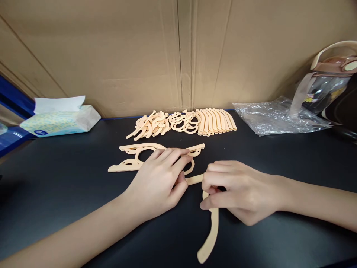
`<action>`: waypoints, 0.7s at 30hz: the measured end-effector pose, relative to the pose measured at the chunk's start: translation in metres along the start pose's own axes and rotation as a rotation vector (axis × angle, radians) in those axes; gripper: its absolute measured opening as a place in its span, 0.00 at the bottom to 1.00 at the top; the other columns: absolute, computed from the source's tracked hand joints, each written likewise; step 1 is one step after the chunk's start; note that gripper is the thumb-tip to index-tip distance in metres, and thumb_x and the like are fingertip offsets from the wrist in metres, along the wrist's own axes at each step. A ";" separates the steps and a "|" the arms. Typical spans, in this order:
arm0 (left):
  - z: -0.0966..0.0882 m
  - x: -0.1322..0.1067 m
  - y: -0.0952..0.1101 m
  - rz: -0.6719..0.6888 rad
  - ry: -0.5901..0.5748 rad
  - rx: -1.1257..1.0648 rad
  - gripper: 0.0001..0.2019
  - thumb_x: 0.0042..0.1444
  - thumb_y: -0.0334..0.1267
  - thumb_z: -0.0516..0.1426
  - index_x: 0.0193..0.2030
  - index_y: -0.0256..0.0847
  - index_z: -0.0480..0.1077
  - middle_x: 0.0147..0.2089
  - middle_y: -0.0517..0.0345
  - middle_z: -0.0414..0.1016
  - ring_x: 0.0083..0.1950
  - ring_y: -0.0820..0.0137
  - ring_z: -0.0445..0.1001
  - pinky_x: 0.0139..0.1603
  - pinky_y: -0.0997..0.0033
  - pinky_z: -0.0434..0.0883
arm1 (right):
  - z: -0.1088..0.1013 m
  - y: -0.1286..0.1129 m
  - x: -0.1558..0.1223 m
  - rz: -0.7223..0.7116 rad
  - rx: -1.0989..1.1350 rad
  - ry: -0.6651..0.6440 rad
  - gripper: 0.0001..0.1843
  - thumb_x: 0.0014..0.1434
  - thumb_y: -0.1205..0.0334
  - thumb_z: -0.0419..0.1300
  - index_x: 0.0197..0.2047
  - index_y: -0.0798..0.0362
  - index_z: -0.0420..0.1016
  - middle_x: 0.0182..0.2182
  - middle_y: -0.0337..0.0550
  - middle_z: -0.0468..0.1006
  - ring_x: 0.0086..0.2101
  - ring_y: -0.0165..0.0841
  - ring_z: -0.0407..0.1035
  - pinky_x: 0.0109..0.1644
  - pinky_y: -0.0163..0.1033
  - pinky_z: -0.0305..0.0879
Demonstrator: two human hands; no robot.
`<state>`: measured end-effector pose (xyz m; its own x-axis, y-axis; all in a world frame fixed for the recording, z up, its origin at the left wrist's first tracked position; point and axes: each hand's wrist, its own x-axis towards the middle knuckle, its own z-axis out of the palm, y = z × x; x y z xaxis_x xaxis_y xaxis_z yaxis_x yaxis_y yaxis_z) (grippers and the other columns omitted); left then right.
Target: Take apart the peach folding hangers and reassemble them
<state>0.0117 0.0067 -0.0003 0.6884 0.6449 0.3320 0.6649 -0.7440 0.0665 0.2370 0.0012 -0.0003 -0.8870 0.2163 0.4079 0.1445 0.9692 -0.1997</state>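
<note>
A cream plastic folding hanger spans both hands, with one curved arm pointing down toward me and a straighter piece running left. My right hand is closed around its middle joint, so the fingers hide the connection. At the left end of the straighter piece, my left hand has its thumb and bent fingers closed on it. Under and behind that hand lie cream hanger pieces with rings and notched arms, partly covered by the fingers.
Farther back sit a pile of small hook-shaped pieces, some ring-shaped pieces and a neat row of curved arms. A tissue pack stands left. To the right are a clear plastic bag and a bottle. Cardboard walls the back.
</note>
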 end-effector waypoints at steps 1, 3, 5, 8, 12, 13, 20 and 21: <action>0.000 0.000 0.000 -0.001 0.001 0.002 0.18 0.57 0.29 0.47 0.52 0.38 0.69 0.56 0.55 0.70 0.51 0.63 0.68 0.51 0.61 0.62 | 0.000 0.001 -0.001 0.013 0.023 0.014 0.15 0.55 0.80 0.49 0.35 0.56 0.74 0.32 0.43 0.68 0.30 0.32 0.56 0.33 0.37 0.54; 0.000 -0.001 0.001 0.002 0.005 0.004 0.18 0.57 0.29 0.48 0.53 0.38 0.69 0.56 0.55 0.70 0.51 0.63 0.68 0.51 0.61 0.62 | -0.001 0.005 -0.002 0.040 0.047 0.037 0.15 0.54 0.80 0.49 0.30 0.55 0.72 0.31 0.42 0.66 0.29 0.31 0.55 0.33 0.36 0.53; 0.000 -0.001 0.001 0.006 0.007 0.003 0.18 0.57 0.29 0.48 0.52 0.38 0.69 0.56 0.55 0.70 0.51 0.63 0.68 0.51 0.61 0.62 | -0.002 0.011 -0.003 0.066 0.015 0.064 0.14 0.54 0.80 0.48 0.27 0.55 0.69 0.29 0.41 0.65 0.29 0.30 0.55 0.33 0.36 0.53; 0.000 -0.002 0.001 0.006 0.011 0.006 0.17 0.56 0.29 0.48 0.51 0.38 0.69 0.55 0.54 0.71 0.50 0.63 0.69 0.50 0.61 0.62 | -0.007 0.020 -0.004 0.111 -0.102 0.155 0.13 0.54 0.78 0.48 0.27 0.54 0.68 0.29 0.41 0.66 0.29 0.31 0.56 0.33 0.38 0.52; 0.000 -0.001 0.000 0.003 0.014 -0.004 0.17 0.56 0.28 0.48 0.50 0.38 0.69 0.55 0.54 0.70 0.50 0.62 0.69 0.50 0.60 0.63 | -0.018 0.021 -0.003 0.174 -0.139 0.223 0.11 0.58 0.73 0.49 0.30 0.54 0.69 0.26 0.40 0.67 0.26 0.30 0.58 0.32 0.37 0.53; 0.000 -0.001 0.001 0.002 0.011 -0.008 0.18 0.56 0.29 0.48 0.51 0.37 0.69 0.55 0.54 0.70 0.50 0.62 0.69 0.50 0.60 0.63 | -0.021 0.019 -0.003 0.190 -0.156 0.187 0.11 0.60 0.70 0.50 0.27 0.54 0.68 0.23 0.38 0.66 0.24 0.30 0.57 0.30 0.37 0.52; 0.000 -0.002 0.001 0.004 0.006 0.002 0.20 0.55 0.29 0.48 0.53 0.35 0.69 0.56 0.52 0.70 0.52 0.62 0.68 0.52 0.60 0.62 | -0.035 -0.006 -0.008 0.432 -0.501 -0.246 0.28 0.58 0.45 0.62 0.15 0.51 0.62 0.11 0.37 0.60 0.14 0.30 0.52 0.23 0.39 0.39; 0.000 -0.002 0.001 0.002 0.004 0.003 0.19 0.55 0.29 0.48 0.53 0.35 0.69 0.56 0.52 0.70 0.52 0.62 0.68 0.52 0.60 0.62 | -0.036 -0.005 -0.010 0.475 -0.501 -0.280 0.28 0.56 0.45 0.64 0.14 0.51 0.62 0.11 0.37 0.60 0.14 0.30 0.53 0.23 0.39 0.38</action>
<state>0.0112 0.0044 -0.0006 0.6885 0.6426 0.3362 0.6643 -0.7448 0.0632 0.2611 -0.0016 0.0287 -0.7480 0.6521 0.1232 0.6635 0.7311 0.1590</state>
